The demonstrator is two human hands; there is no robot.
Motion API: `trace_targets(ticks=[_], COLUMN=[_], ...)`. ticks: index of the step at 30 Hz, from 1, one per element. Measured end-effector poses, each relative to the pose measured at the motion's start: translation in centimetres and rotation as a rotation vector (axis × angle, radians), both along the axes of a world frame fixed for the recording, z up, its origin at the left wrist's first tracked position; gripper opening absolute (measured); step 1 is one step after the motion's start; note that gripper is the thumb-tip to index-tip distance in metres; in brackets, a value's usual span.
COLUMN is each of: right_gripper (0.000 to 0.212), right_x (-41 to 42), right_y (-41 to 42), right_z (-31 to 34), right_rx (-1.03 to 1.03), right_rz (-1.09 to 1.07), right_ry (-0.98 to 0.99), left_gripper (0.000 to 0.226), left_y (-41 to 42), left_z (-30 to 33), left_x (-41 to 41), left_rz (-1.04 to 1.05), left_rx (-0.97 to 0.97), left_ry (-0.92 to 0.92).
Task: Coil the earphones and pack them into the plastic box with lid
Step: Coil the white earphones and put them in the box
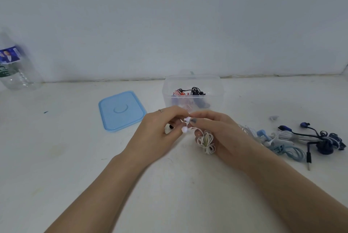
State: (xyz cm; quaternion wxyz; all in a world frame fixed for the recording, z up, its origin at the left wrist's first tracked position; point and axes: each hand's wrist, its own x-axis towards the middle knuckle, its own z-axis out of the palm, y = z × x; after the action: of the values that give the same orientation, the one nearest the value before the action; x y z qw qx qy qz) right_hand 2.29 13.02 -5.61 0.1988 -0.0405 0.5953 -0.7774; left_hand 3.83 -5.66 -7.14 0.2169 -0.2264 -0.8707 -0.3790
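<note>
Both forearms are bare with no sleeves in sight, the left hand [160, 129] wears a thin ring on one finger, and the right hand [220, 134] shows dark grey polish on a nail.

Hard to pin down the exact room, looks like a plain home or dorm corner tbh. Bare pale wall [169, 16], scuffed white counter [56, 157] with little stains, a plastic water bottle [13, 63] off to the side and a pile of tangled earphones [301, 138]. No tools or lab gear visible.
</note>
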Motion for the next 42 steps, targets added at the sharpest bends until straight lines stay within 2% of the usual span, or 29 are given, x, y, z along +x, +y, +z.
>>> trace_targets(ticks=[4, 12, 26, 29, 35, 42], right_gripper=[0.013, 0.016, 0.016, 0.017, 0.018, 0.013], right_x=[0.0, -0.7, -0.8, -0.8, -0.7, -0.5], right_y=[-0.1, 0.4, 0.7, 0.8, 0.8, 0.5], right_z=[0.0, -0.3, -0.8, -0.8, -0.8, -1.0], right_rx=[0.002, -0.023, -0.028, -0.016, -0.002, 0.03], right_rz=[-0.054, -0.21, -0.143, -0.112, -0.104, -0.147], right_ry=[0.032, 0.059, 0.089, 0.094, 0.132, 0.138], left_gripper=[0.025, 0.01, 0.013, 0.006, 0.008, 0.013], left_y=[-0.4, -0.7, -0.5, -0.4, -0.3, 0.7], left_z=[-0.2, -1.3, -1.2, -1.3, -0.9, 0.1], left_x=[-0.2, -0.9, -1.0, -1.1, -0.9, -0.1], left_rz=[0.079, 0.195, 0.183, 0.18, 0.149, 0.143], left_rx=[-0.051, -0.28, -0.276, -0.264, -0.245, 0.046], left_ry=[-0.04, -0.148, -0.165, -0.186, -0.177, -0.201])
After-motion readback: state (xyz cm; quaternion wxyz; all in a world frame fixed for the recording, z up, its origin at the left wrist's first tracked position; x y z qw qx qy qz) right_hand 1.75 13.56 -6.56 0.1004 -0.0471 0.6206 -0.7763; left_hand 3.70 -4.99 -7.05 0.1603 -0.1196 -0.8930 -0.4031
